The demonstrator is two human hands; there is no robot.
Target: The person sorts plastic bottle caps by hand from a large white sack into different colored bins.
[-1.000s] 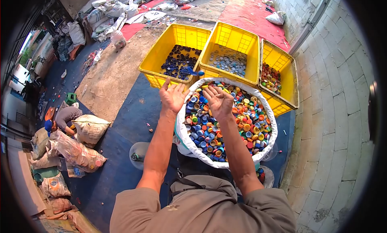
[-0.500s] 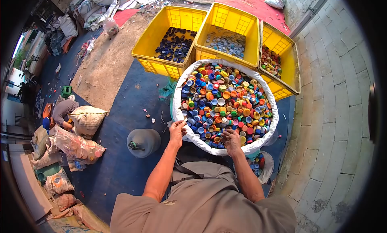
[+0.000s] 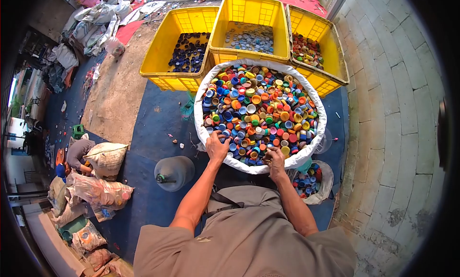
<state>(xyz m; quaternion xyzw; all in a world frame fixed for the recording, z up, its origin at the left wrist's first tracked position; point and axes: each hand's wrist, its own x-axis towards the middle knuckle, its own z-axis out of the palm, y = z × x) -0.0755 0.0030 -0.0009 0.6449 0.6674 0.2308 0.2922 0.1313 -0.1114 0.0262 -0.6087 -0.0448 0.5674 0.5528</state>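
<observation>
A large round container with a white cloth rim (image 3: pixel 201 115), full of mixed bottle caps (image 3: pixel 261 107), stands in front of me. At its near left edge, my left hand (image 3: pixel 217 145) reaches over the rim onto the caps, fingers bent; what it holds, if anything, is too small to name. My right hand (image 3: pixel 275 161) is at the near edge, fingers curled together over the caps, with its grip hidden. Behind the container are three yellow crates: the left one (image 3: pixel 153 56) holds dark blue caps, the middle one (image 3: pixel 251 9) pale caps, the right one (image 3: pixel 338 56) red, orange and green caps.
A clear plastic jug (image 3: pixel 175 173) stands on the blue mat at left. A smaller bag of caps (image 3: pixel 327 181) is right of my right arm. A block wall (image 3: pixel 388 109) runs along the right. A crouching person (image 3: pixel 79 155) is among filled sacks (image 3: pixel 106 159) at far left.
The view has shifted, so the crates and container sit further left and up. My left hand has moved from the rim in over the caps. My right hand's fingers have drawn closer together.
</observation>
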